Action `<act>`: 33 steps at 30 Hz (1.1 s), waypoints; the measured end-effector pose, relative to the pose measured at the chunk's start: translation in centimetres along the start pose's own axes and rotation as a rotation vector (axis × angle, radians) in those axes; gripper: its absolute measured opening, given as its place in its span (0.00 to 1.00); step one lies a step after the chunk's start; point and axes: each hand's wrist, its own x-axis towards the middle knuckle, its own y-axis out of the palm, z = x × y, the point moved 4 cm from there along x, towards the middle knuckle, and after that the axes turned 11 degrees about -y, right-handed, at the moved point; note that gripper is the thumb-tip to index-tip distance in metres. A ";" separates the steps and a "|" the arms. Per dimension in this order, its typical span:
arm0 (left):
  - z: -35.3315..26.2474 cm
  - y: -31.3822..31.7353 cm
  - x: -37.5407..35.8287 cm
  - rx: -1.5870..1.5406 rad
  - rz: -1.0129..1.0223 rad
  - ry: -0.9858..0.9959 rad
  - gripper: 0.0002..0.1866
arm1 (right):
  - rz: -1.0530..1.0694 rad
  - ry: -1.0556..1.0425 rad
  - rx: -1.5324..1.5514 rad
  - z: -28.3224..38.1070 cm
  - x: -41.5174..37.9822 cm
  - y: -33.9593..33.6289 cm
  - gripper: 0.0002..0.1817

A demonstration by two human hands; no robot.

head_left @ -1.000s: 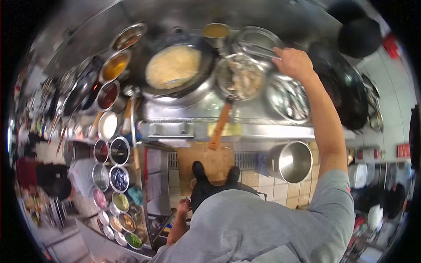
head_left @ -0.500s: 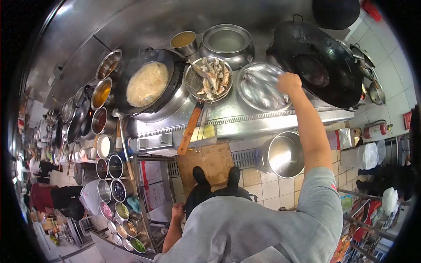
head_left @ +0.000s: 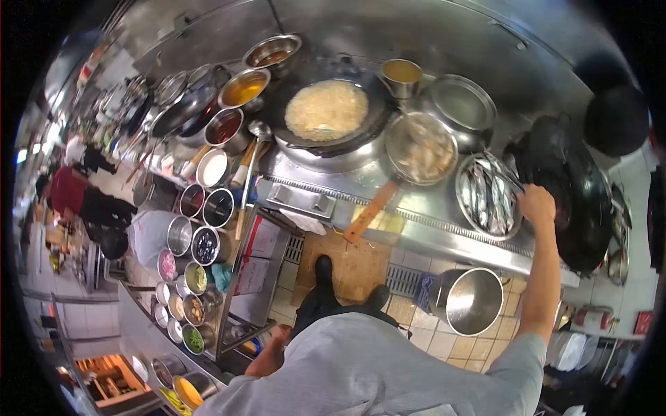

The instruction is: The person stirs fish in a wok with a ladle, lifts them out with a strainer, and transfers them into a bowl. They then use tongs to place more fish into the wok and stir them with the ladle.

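Note:
My right hand (head_left: 538, 204) is closed at the right rim of a round metal plate (head_left: 463, 216). Several slim silver raw fish (head_left: 485, 197) lie on the plate. From my fingers a narrow dark-and-silver piece reaches over the fish; I cannot make out what it is. To the left, a long wooden-handled strainer (head_left: 372, 211) holds browned fried fish (head_left: 424, 149), blurred. Bubbling pale oil (head_left: 326, 109) fills part of a wok (head_left: 378, 114) further left. My left hand (head_left: 279, 338) hangs low beside my hip, fingers loosely curled, with nothing visible in it.
A large black wok (head_left: 565, 187) stands right of the plate. Behind are a lidded pot (head_left: 461, 104) and a metal cup (head_left: 401, 78). A steel pot (head_left: 468, 301) is below the counter. Ingredient containers (head_left: 206, 246) line the left, where another person (head_left: 83, 194) bends.
My view has turned, so the stove appears shifted right. My right hand stays at the plate's right rim, and the raw fish now show more sharply. My left hand remains low.

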 end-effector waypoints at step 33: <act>6.8 -1.2 11.9 -1.437 0.640 -0.587 0.07 | -0.191 -0.646 -0.438 48.0 38.2 -12.7 0.26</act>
